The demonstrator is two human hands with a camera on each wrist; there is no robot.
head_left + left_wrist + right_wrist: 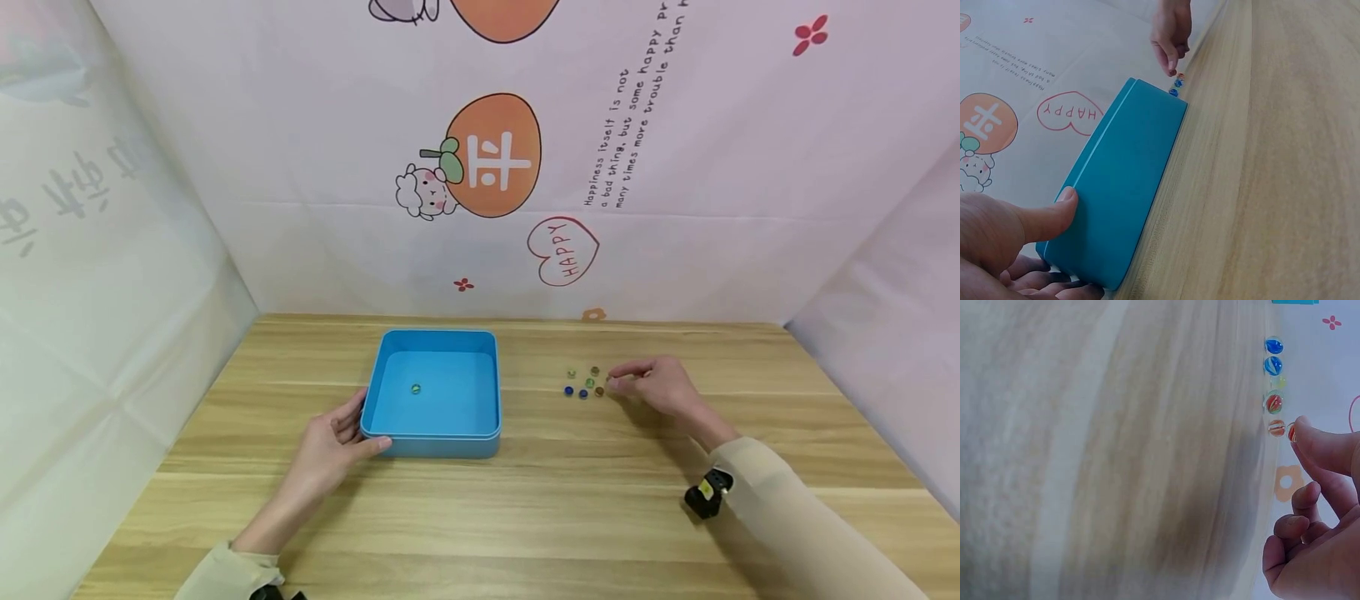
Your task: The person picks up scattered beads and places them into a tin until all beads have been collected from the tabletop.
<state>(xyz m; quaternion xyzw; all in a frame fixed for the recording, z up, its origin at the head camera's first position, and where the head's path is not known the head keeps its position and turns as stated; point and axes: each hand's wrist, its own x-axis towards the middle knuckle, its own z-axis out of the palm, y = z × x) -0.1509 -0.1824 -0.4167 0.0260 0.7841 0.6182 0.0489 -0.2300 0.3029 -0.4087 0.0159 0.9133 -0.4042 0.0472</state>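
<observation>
A blue square box (pixel 442 447) sits on the table, with one glass marble (pixel 416 389) inside on its floor. At the box's front left corner my left hand (pixel 327 450) grips it, the thumb (pixel 1054 215) on the front wall and the other fingers round the left side. To the right of the box lies a loose group of several glass marbles, among them a dark blue one (pixel 568 391) and an amber one (pixel 599 391). My right hand (pixel 662 387) is at the group's right edge. Its thumb and forefinger pinch a red-striped marble (pixel 1292 432).
The wooden table (pixel 465 525) meets a printed white cloth backdrop (pixel 337 258) behind the box and marbles. More white cloth (pixel 127 333) hangs along the left, and another stretch (pixel 892 308) along the right. Bare wood lies between the box and the marbles.
</observation>
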